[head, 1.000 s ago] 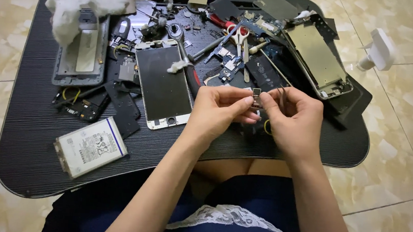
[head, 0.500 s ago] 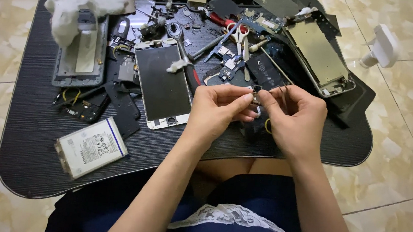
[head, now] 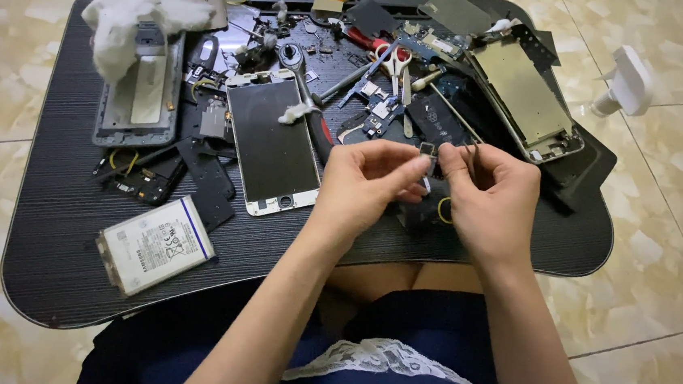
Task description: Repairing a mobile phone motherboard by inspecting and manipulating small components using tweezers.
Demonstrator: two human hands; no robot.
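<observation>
While both hands are held together above the near middle of the black tabletop (head: 55, 218), a small dark component (head: 427, 151) is pinched at the fingertips of the left hand (head: 367, 182); the grip of that hand is closed on the part. The right hand (head: 491, 196) is curled just beside it, with a thin wire-like piece (head: 470, 148) seemingly caught between thumb and forefinger; whether that grip is fully clenched cannot be told. The component is thus carried clear of the tabletop, between the two hands.

Step in hand, as judged: fine work on the small part, probably the parting or fitting of a tiny piece. A steady pinch and a delicate pull or push at the fingertips would be called for.

Items listed by place:
- Near left: flat rectangular battery pack (head: 156, 243), white label with a blue edge stripe and dark print.
- Middle: phone screen panel (head: 272, 147), dark glass, white border.
- Far left: grey phone frame (head: 139, 99), partly covered by a tuft of white cotton (head: 128, 17).
- Far right: open phone body with a dull gold metal plate (head: 524, 97).
- Far middle: scissors with red and white handles (head: 393, 58), among loose circuit boards and screws.
- Right, on the tiled floor (head: 660, 266): white bottle nozzle (head: 626, 84).
</observation>
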